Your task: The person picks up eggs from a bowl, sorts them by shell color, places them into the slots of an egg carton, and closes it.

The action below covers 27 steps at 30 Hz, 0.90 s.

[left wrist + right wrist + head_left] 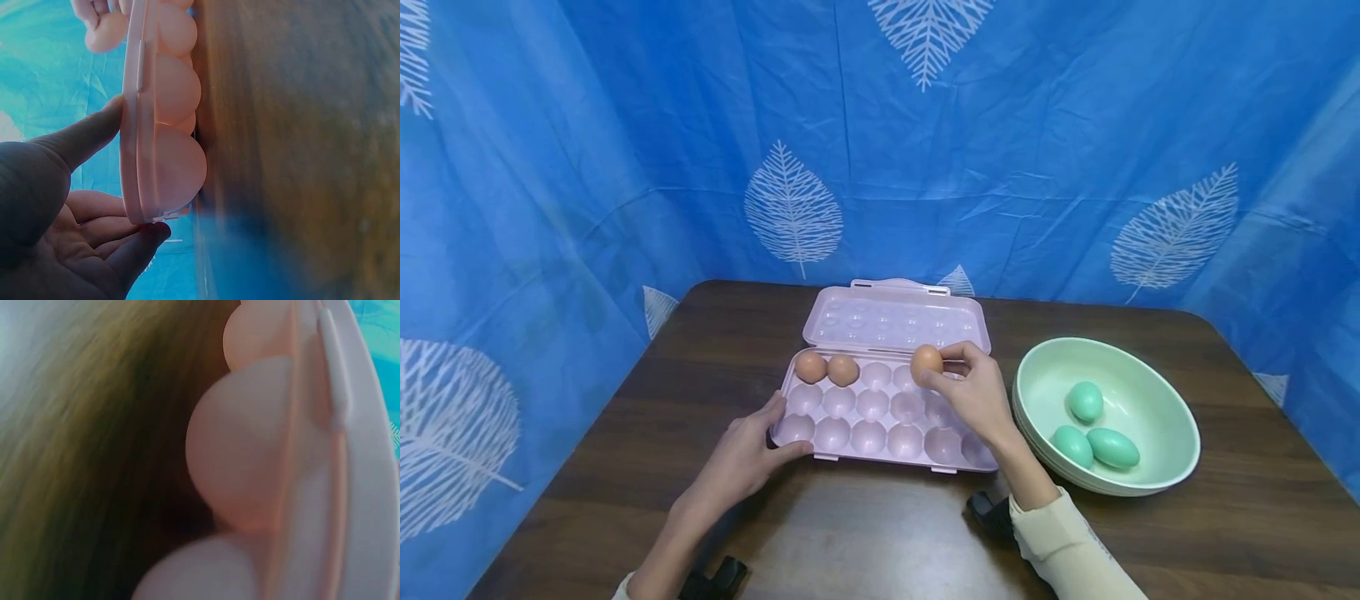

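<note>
A pale pink egg carton [868,437] lies on the table with its lid [898,325] folded open to the back. Two brown eggs [810,367] sit side by side in the back row at the left end. My left hand [747,457] grips the carton's front left corner, thumb on the front edge [130,119] and fingers along the left side. Over the back row, right of the middle, my right hand [976,393] pinches another brown egg [927,363] between thumb and fingers. The right wrist view shows the carton's rounded cups [244,444] close up, not the hand.
To the right of the carton stands a stack of light green bowls [1180,425], close to my right forearm. The top bowl holds three turquoise eggs [1112,447]. A blue curtain [970,183] with white leaves hangs behind the dark wooden table [715,333].
</note>
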Motion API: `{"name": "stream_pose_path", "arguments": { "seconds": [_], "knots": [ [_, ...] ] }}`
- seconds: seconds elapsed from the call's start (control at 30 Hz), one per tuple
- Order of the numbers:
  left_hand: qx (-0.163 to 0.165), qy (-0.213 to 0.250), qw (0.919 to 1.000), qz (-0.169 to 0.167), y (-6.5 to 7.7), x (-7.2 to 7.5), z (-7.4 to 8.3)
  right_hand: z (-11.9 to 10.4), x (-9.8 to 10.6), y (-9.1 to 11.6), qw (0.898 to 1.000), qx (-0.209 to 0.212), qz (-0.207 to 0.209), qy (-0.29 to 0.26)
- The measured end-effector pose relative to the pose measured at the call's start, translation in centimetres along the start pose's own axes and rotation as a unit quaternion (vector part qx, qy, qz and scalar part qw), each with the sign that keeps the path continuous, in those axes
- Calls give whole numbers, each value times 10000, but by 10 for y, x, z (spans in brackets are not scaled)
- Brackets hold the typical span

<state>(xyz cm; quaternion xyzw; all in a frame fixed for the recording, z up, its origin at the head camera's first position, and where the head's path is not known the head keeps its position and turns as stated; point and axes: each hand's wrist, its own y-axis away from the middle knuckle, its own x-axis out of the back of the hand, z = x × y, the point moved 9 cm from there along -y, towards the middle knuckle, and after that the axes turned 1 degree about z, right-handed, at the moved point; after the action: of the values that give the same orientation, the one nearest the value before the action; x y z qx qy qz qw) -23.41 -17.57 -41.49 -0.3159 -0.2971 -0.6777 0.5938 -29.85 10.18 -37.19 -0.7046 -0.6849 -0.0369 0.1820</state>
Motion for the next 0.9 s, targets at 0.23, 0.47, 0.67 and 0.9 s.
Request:
{"name": "stream_pose_path", "arguments": {
  "seconds": [0.23,0.47,0.67,0.9],
  "knots": [
    [-10,-43,10000,-26,0,1,0,1,-8,-1,9996,-85,150,210],
    [-18,-63,10000,-14,1,3,-1,-1,-22,-3,9997,-17,-5,-257],
    [0,-97,10000,9,1,3,-1,3,-33,-5,9991,10,-81,-423],
    [-9,-91,10000,-6,-1,0,0,7,-38,-7,9996,-88,-89,-238]
  ]
}}
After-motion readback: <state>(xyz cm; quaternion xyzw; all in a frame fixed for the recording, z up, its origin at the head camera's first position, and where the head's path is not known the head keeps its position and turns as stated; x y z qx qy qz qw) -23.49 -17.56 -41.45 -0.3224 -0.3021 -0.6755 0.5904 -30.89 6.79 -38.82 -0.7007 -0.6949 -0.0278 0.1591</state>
